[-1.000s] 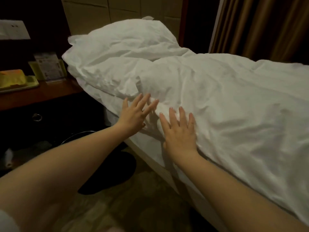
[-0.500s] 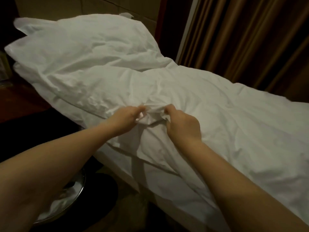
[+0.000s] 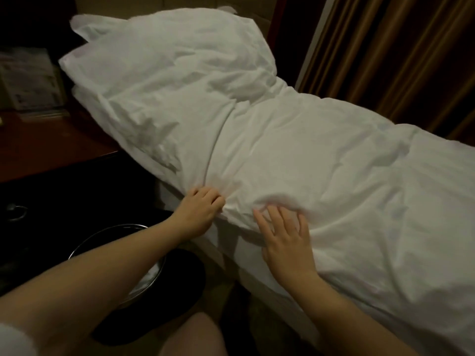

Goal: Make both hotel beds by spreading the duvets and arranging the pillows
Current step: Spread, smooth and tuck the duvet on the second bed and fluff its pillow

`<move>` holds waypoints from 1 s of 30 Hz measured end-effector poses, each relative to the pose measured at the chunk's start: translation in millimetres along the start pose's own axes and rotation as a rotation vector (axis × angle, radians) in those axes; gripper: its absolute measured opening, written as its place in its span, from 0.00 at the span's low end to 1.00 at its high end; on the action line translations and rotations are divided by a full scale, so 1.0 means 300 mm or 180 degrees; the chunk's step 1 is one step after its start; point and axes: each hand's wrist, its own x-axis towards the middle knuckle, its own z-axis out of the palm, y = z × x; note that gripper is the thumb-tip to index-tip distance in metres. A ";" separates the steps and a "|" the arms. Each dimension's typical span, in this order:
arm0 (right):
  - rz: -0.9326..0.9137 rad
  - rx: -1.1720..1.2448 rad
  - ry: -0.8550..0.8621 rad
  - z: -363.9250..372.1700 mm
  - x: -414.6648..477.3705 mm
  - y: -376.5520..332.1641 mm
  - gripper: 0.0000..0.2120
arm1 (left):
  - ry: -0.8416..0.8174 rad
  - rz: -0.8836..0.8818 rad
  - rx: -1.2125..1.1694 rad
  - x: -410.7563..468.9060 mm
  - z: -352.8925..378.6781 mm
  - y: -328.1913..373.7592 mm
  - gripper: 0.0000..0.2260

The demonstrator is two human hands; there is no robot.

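Logged one bed (image 3: 254,273) only. No sight of the second bed, so no verdict on it.

Found the duvet (image 3: 321,188) across centre and right of frame, laid along the bed and reaching up to the pillows (image 3: 167,73) at upper left. Judged mostly spread but creased, with a bunched near corner at lower centre and some cloth hanging over the near side.

Noted the left hand (image 3: 200,209) at lower centre, gripping that bunched corner with curled fingers. Noted the right hand (image 3: 285,242) just to its right, laid flat on the duvet edge with fingers spread, pressing and holding nothing. Placed near each other, no contact between them.

Counted two pillows, stacked at the head end. Marked the upper one as rumpled, with loose case corners poking toward the upper left. Judged not yet arranged.

Background: dark wooden nightstand (image 3: 51,142) at left, leaflet stand (image 3: 28,80) at far upper left, metal-rimmed bin (image 3: 84,242) at lower left, brown curtain (image 3: 385,60) at upper right.

Progress estimate: spreading on this bed close to finished, now at the corner-squaring and smoothing stage. Left to do here:
- flatten the gripped corner
- smooth the creases through centre and right
- check the far side, hidden from this angle
- plump and align the pillows

Overall task put at half done at best. Impossible to say more without the other bed in view.
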 end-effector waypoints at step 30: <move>-0.0088 0.0132 -0.1863 0.041 0.284 -0.145 0.39 | 0.0262 0.0006 -0.0105 -0.003 0.014 -0.278 0.14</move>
